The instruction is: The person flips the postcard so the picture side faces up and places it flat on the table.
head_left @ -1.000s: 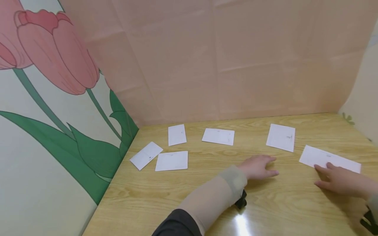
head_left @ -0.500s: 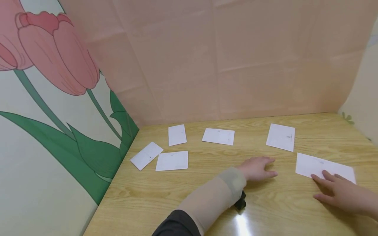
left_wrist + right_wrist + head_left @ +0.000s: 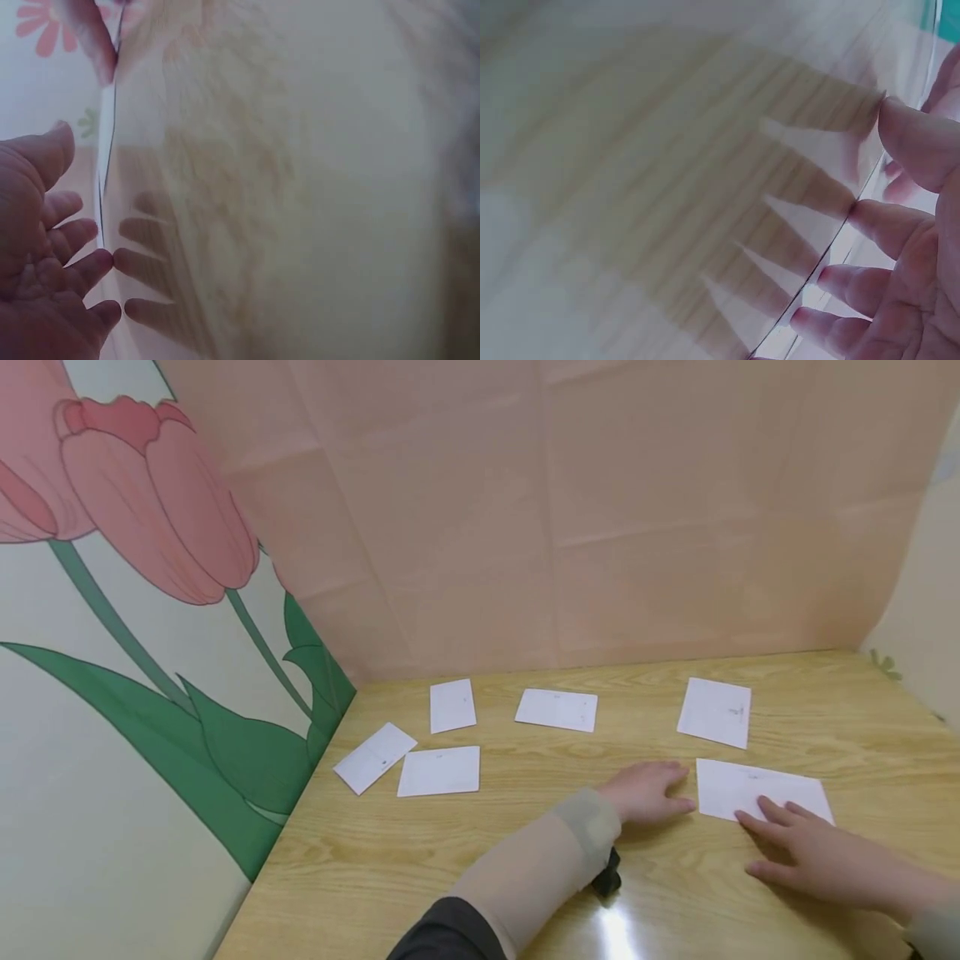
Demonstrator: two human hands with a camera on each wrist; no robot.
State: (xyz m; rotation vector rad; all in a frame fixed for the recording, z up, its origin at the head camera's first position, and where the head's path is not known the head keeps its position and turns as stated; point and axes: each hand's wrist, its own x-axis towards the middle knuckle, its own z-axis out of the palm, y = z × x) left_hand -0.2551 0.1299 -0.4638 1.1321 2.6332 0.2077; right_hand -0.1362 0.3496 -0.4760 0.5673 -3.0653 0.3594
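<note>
In the head view, a white paper card (image 3: 723, 787) lies on the wooden table (image 3: 525, 843), right of centre. The fingertips of my right hand (image 3: 810, 856) rest on its near right part, fingers spread and extended, thumb on the wood. My left hand (image 3: 647, 793) lies just left of the card, fingers extended and thumb close to its left edge, holding nothing. The left wrist view shows my left hand (image 3: 45, 255) with fingertips down at the glossy tabletop. In the right wrist view, my right hand (image 3: 907, 255) has its fingertips along the card's thin edge.
Behind the card lies another white card (image 3: 715, 712). Further left are a card (image 3: 556, 708) at the back, an upright one (image 3: 453, 705), a level one (image 3: 438, 771) and a slanted one (image 3: 374, 757). A pinkish sheet (image 3: 555, 510) hangs behind; a tulip-painted wall (image 3: 157, 510) borders the left.
The card under my right fingertips has slid left and a little nearer, turning slightly, its left edge now beside my left hand. The left hand has barely moved; the other cards stay put.
</note>
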